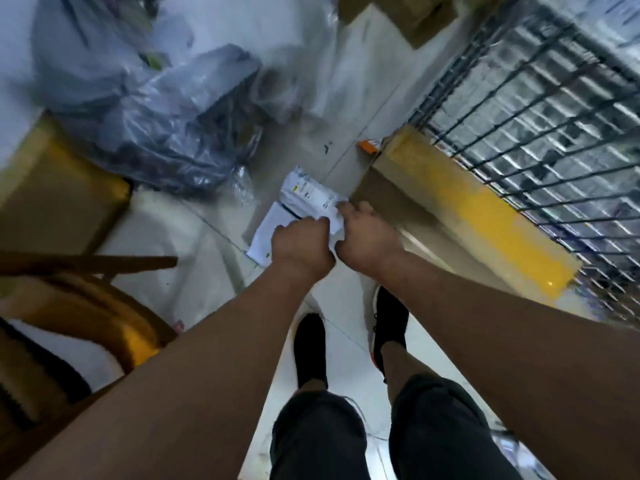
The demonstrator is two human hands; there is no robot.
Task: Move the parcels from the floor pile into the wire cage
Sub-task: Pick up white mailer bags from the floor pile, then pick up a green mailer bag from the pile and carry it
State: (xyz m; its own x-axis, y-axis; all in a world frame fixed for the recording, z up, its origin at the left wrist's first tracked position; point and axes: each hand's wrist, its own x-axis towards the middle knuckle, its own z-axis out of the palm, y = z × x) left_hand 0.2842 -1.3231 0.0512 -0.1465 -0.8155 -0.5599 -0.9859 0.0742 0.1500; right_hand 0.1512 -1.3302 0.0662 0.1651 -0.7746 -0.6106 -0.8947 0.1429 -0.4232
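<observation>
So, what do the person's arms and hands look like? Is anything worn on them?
The left forearm and right forearm are bare up to the frame edge; no sleeves show. The left hand and right hand wear no gloves. I see no watch, band or ring, nor any marking, though the picture is somewhat blurred.

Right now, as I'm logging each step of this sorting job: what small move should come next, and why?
Probably raise the white mailers and swing them right, toward the wire cage. The left hand and right hand both grip them, so no regrasp seems needed. The taped cardboard box stands between them and the cage, so they likely need height to clear it.
</observation>
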